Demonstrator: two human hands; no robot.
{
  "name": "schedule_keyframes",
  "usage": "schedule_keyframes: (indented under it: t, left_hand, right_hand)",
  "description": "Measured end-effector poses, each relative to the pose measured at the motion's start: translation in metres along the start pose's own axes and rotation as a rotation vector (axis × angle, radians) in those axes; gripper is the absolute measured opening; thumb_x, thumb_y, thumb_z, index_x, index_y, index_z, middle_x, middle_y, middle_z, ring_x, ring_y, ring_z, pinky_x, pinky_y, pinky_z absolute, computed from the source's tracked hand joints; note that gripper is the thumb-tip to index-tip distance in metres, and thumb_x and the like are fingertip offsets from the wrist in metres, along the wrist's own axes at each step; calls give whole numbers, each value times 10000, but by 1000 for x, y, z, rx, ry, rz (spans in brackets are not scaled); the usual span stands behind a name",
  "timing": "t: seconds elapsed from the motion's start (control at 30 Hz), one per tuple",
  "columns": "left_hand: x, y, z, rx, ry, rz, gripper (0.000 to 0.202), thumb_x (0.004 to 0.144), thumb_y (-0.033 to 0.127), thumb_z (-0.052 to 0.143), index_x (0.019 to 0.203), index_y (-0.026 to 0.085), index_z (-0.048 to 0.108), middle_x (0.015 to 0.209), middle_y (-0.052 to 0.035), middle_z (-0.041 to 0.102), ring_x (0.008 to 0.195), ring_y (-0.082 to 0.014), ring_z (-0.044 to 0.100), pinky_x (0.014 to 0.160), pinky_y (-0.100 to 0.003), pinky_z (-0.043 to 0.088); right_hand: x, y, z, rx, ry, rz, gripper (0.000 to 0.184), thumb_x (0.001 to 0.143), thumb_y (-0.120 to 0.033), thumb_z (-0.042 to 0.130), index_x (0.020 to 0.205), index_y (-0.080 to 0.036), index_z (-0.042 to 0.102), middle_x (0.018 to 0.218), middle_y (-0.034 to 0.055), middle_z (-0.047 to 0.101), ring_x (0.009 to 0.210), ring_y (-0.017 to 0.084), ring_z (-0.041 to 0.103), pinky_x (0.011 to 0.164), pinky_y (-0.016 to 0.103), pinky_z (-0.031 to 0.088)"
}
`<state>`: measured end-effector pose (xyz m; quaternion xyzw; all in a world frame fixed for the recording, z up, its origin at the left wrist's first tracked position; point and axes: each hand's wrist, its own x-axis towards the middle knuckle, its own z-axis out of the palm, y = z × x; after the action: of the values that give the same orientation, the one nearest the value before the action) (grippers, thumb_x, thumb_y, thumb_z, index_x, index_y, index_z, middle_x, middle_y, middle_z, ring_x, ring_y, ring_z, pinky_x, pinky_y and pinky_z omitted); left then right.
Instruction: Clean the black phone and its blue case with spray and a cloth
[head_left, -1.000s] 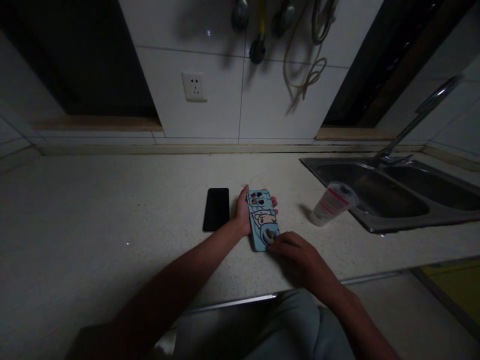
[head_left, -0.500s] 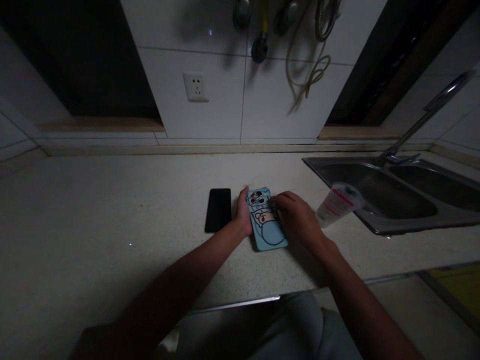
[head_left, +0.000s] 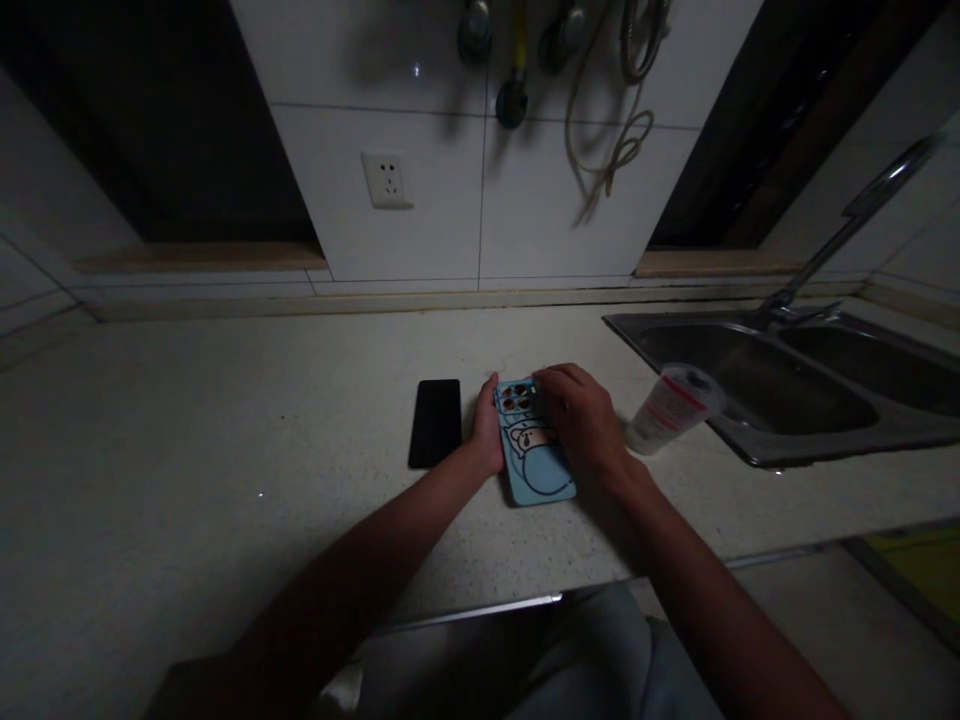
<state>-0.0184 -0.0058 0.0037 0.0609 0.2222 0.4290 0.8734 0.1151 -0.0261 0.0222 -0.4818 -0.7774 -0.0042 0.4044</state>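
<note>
A light blue phone case [head_left: 541, 468] with a cartoon animal on its back lies tilted just over or on the worktop, camera end away from me. Whether a phone sits inside it I cannot tell. My left hand [head_left: 487, 432] grips its left edge, thumb side up by the camera openings. Over the upper right edge and corner, my right hand [head_left: 583, 415] has its fingers bent against the case; its fingertips are partly hidden. A black phone [head_left: 436, 423] lies flat to the left of my left hand, dark screen side up.
A clear plastic cup [head_left: 673, 408] with red print stands just right of my right hand. Beyond it is a steel double sink [head_left: 739, 452] with a tall faucet [head_left: 832, 235]. A wall socket [head_left: 387, 181] and hanging hoses [head_left: 641, 50] are on the tiles behind the worktop [head_left: 225, 440].
My right hand has moved slightly left and away from me along the case, covering more of its upper right corner. The left hand keeps its hold. The view has shifted slightly.
</note>
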Motion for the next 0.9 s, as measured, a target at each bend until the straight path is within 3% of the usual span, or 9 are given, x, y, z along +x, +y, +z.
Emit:
schedule_keyframes:
  t: [0.17,0.33,0.47,0.63,0.8,0.9]
  left_hand:
    - [2,1,-2,-4,10,-20,514,960,525,415,1029,113,716,847,-138,753,785,-284,728,807,-442,565]
    - [4,1,-4,2,7,29,531,968,527,387,1091,121,708,870,-135,750,812,-288,728,805,-449,566]
    - [6,1,-7,15,-11,37,533,959,553,396,1086,123,685,871,-147,744,825,-293,731,778,-449,568]
    - [4,1,-9,71,-27,56,528,953,581,388,1044,140,663,852,-148,736,786,-284,730,724,-436,572]
    - [1,2,-6,106,-11,65,533,955,577,386,1047,131,663,869,-155,734,783,-276,724,756,-438,568]
    - [0,3,-5,114,3,70,570,956,574,366,1104,111,663,867,-158,734,793,-285,723,787,-454,562]
  right_hand:
    - [-1,2,5,117,-71,15,281,924,-137,497,1085,-201,718,1010,97,707,910,222,661,813,349,528]
    - [-25,1,1,149,-119,48,259,932,-168,519,1108,-208,705,1028,103,708,893,227,666,792,365,542]
    - [-54,-7,-7,217,-142,0,238,940,-180,545,1115,-230,698,1067,101,709,968,236,672,841,391,556]
    - [-77,-24,-20,353,-256,-126,238,947,-148,551,1126,-226,687,1018,77,715,921,188,681,802,320,565]
    - [-74,-33,-27,521,-357,-194,192,962,-181,579,1102,-221,704,988,62,740,907,164,694,797,284,559]
    - [-58,-24,-27,573,-262,-135,170,942,-192,619,1065,-229,731,982,53,748,919,168,700,833,300,553]
